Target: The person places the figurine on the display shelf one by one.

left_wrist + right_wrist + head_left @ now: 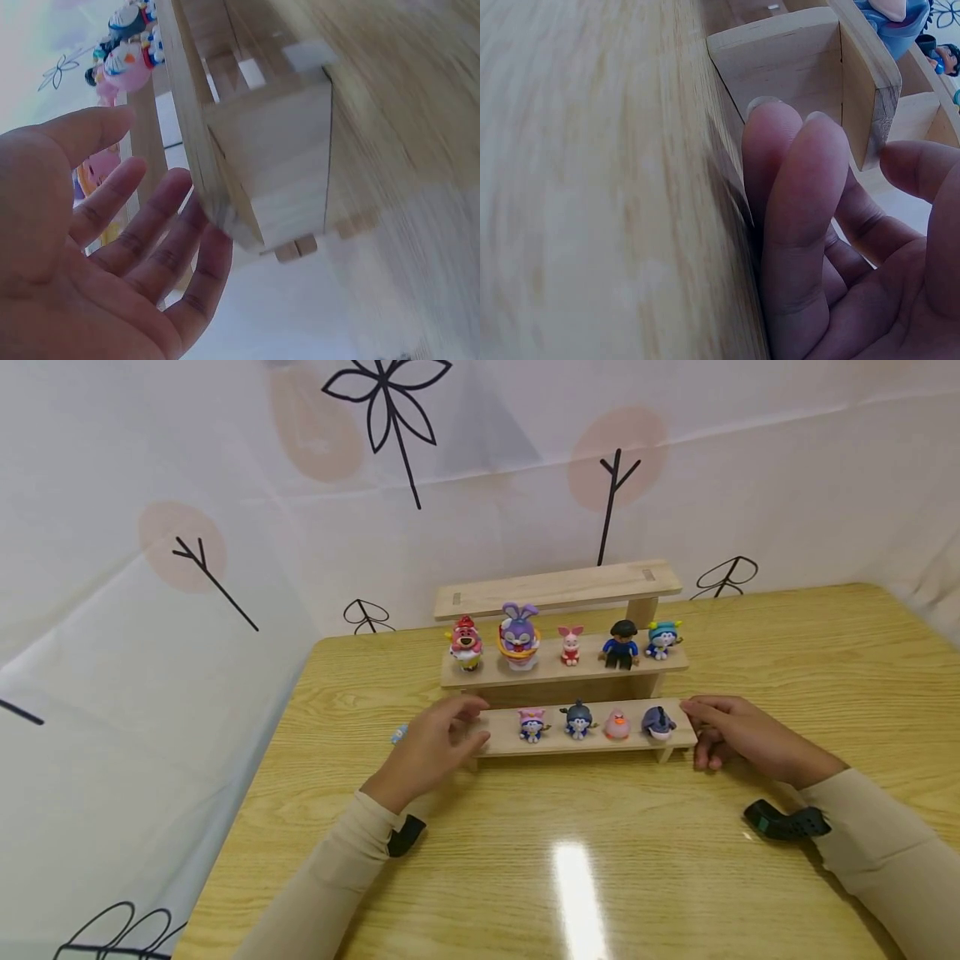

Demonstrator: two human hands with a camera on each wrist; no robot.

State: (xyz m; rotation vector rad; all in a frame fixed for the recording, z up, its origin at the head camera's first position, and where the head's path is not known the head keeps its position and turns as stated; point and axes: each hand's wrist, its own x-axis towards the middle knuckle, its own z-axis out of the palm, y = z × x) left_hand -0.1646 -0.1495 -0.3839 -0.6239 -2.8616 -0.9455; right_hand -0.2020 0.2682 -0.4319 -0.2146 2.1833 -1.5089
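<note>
A three-tier wooden display shelf [495,745] stands on the table between my two hands. My left hand [435,739] is at the left end of its lowest tier, fingers spread loosely; in the left wrist view the fingertips [214,244] are right at the board's end. At the opposite end is my right hand [742,739], its thumb tip [900,163] against the board's corner and its other fingers bent loosely beside the leg [787,64]. On the lowest tier stand a pink-hatted figure [532,727], a dark-haired figure [578,721], a pink duck [617,725] and a dark blue figure [659,724].
Along the middle tier [540,673] are a red-topped bear [467,643], a purple rabbit [519,639], a piglet [570,646], a black-haired toy person [621,645] and a blue figure [662,641]. The top board [555,589] is bare. A small light-blue object [399,734] lies behind my left hand.
</note>
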